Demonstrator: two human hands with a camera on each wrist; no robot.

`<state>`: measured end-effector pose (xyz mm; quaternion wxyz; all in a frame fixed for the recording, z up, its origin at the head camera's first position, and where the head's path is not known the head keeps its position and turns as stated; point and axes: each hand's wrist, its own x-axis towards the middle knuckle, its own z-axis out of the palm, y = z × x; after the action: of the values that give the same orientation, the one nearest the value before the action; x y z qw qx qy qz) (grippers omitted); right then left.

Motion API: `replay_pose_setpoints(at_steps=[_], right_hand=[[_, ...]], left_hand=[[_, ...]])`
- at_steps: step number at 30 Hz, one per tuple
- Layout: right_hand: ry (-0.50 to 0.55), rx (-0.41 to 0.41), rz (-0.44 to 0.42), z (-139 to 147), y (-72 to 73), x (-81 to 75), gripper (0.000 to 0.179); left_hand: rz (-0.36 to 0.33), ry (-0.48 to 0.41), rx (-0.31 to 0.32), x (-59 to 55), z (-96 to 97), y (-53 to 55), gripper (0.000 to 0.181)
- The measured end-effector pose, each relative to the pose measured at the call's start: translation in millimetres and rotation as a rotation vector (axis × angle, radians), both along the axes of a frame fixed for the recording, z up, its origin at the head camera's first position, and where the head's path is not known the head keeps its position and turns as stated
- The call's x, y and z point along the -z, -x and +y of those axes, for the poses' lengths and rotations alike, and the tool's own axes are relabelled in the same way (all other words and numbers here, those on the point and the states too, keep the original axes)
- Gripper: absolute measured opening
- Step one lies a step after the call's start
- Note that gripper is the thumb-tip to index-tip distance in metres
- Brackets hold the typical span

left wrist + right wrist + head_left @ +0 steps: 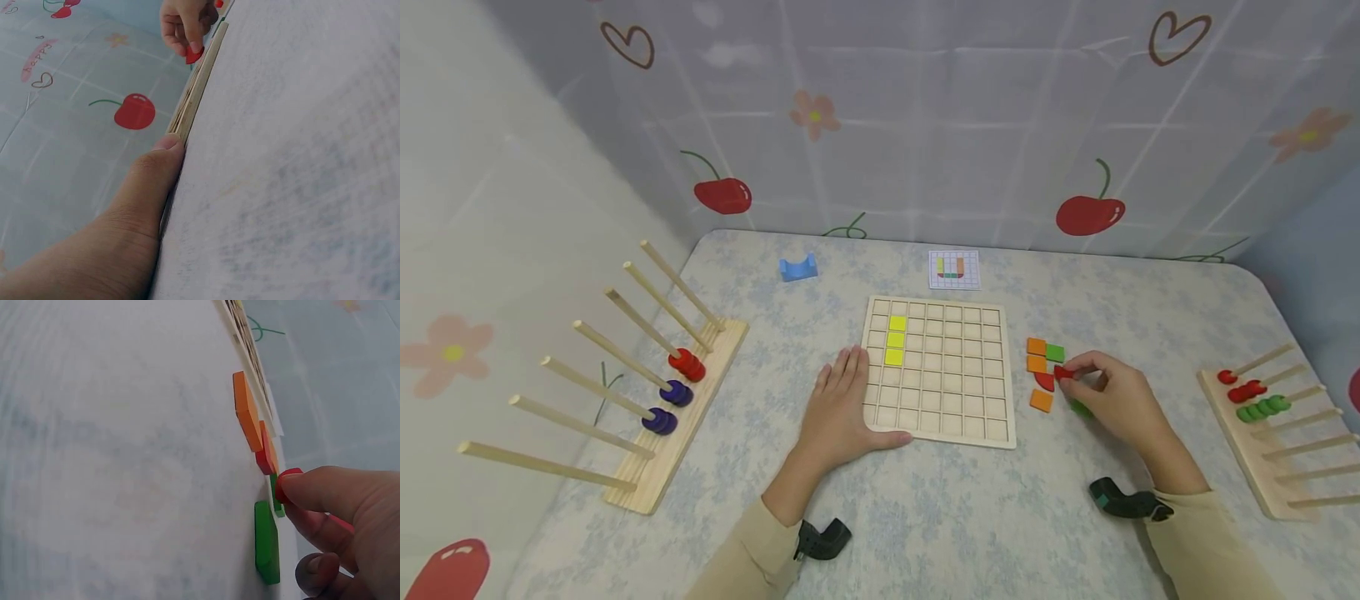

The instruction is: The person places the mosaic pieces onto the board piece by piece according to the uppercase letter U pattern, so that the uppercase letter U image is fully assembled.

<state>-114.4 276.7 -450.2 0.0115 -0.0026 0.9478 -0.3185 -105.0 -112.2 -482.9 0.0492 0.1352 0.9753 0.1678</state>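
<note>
A wooden grid board (955,381) lies flat on the table, three yellow square tiles (896,340) in one column at its upper left. My left hand (837,410) rests along the board's left edge, fingers straight and thumb at the near edge. To the right of the board, my right hand (1114,398) pinches a red tile (288,482) between thumb and fingers, just above the table. Beside it lie several orange tiles (1036,363), a second red tile with a curved edge (1044,382) and green tiles (1055,353). One green tile (267,542) is partly hidden under the right hand in the head view.
A patterned card (954,270) with a coloured U shape lies behind the board, a blue cradle-shaped block (798,267) to its left. Wooden peg racks with coloured beads stand at left (681,417) and right (1247,454). A curtain hangs behind the table.
</note>
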Motion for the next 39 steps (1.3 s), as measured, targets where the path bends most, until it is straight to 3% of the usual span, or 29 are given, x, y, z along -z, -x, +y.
replay_pose_setpoints(at_steps=[5,17,29,39], right_hand=[[0.056,-0.014,0.033,-12.2,3.0,-5.0,0.019],[0.219,-0.174,-0.052,-83.7,19.9,-9.0,0.012],[0.279,-0.274,-0.1,-162.3,30.4,-9.9,0.01],[0.276,-0.348,-0.061,-193.3,34.7,-0.9,0.008]], left_hand=[[0.015,-0.006,0.002,-1.1,0.2,-0.9,0.142],[-0.002,-0.009,0.004,-1.2,-0.8,-0.1,0.143],[0.012,-0.011,0.012,-2.8,-0.7,-0.5,0.142],[0.027,-0.015,0.018,-2.1,-1.3,-1.3,0.141]])
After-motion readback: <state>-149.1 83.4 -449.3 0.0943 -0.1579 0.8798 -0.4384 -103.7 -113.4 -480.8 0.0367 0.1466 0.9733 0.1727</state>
